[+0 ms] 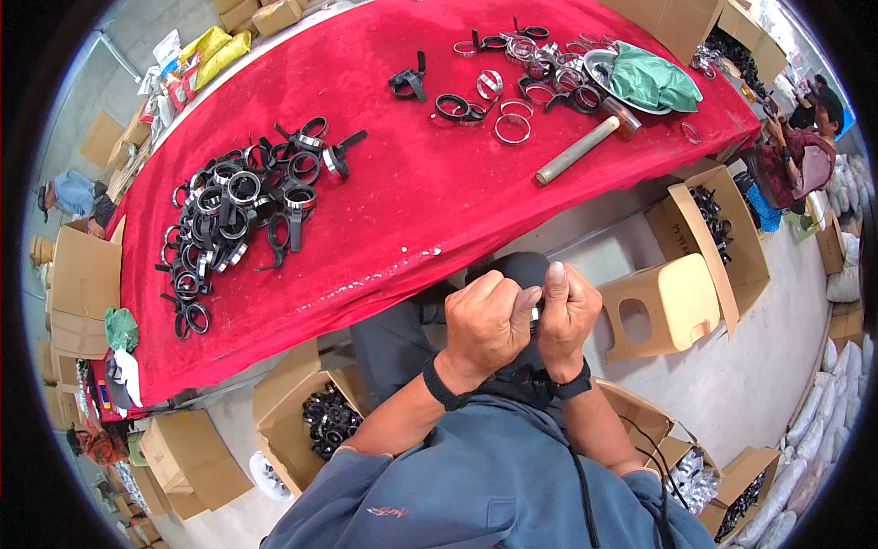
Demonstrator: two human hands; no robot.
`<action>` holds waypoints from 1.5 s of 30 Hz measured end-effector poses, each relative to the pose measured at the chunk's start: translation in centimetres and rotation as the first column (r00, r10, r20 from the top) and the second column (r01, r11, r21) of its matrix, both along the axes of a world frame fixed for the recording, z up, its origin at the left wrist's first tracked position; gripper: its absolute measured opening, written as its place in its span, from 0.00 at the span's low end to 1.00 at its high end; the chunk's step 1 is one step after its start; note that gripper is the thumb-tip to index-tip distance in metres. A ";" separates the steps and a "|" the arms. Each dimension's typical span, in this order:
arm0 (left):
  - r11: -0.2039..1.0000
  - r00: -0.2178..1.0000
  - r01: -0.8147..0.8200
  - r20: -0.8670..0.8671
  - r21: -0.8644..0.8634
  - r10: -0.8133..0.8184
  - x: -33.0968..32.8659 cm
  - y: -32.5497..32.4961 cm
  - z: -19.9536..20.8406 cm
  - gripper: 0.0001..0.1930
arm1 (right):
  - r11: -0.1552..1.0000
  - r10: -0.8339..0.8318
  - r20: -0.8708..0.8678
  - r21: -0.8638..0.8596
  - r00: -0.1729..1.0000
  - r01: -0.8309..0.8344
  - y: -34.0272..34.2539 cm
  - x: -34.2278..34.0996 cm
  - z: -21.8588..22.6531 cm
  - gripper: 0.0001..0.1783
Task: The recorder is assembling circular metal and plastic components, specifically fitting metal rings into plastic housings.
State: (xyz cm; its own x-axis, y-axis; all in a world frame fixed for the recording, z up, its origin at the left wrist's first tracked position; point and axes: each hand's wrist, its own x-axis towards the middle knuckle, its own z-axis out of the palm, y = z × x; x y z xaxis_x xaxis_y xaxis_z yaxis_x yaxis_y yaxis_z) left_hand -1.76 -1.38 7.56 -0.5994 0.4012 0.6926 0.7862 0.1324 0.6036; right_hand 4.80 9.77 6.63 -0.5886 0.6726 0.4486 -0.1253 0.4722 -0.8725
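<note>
1. Fingers of my left hand are curled tightly, like in a fist, and its thumb bends toward the other hand.
2. My right hand is curled too, with its thumb pointing up, away from my body.
3. Between the two hands I grasp a small part, dark with one bright, silvery spot. It is mostly covered, so I cannot tell its whole shape, nor how my fingertips lie beneath it.
4. Both hands are held together over my lap, near the front edge of the red cloth but apart from it. On each wrist I wear a black band.
5. On the cloth, to the left, lies the left pile: many black rings with straps, some with silvery bands.
6. Farther, to the right, is the right pile, in which black rings and silvery rings are mixed.
7. Just beside that pile stands a plate, with a green bag upon it. A hammer lies near, its handle toward me.
8. On the floor at my right is a yellowish stool, beside a box with black parts in it.
</note>
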 end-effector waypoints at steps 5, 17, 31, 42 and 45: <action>1.000 1.000 -0.013 0.010 0.022 0.013 -1.0 0.6 -0.6 0.20 | 0.995 0.027 -0.002 -0.095 1.000 -0.027 0.0 -1.3 -0.7 0.31; 0.947 0.984 0.168 0.112 -0.275 -0.142 -6.3 -2.7 -0.6 0.15 | 0.779 0.149 -0.059 -0.608 0.987 -0.154 2.2 -3.2 -4.5 0.37; 0.257 0.824 -0.551 -0.468 -0.794 0.318 -39.7 -2.9 4.4 0.19 | 0.857 0.044 0.265 -0.505 0.963 0.099 4.0 1.9 -14.8 0.30; 0.623 0.995 0.059 -0.004 -0.780 -0.100 -40.2 11.6 -4.5 0.46 | 0.984 0.048 0.270 -0.177 0.962 0.001 3.0 -0.1 -13.9 0.23; 0.613 0.999 0.031 0.001 -0.790 -0.049 -38.9 11.8 -3.4 0.46 | 0.989 -0.002 0.179 0.144 0.984 -0.024 5.8 -3.6 -10.2 0.12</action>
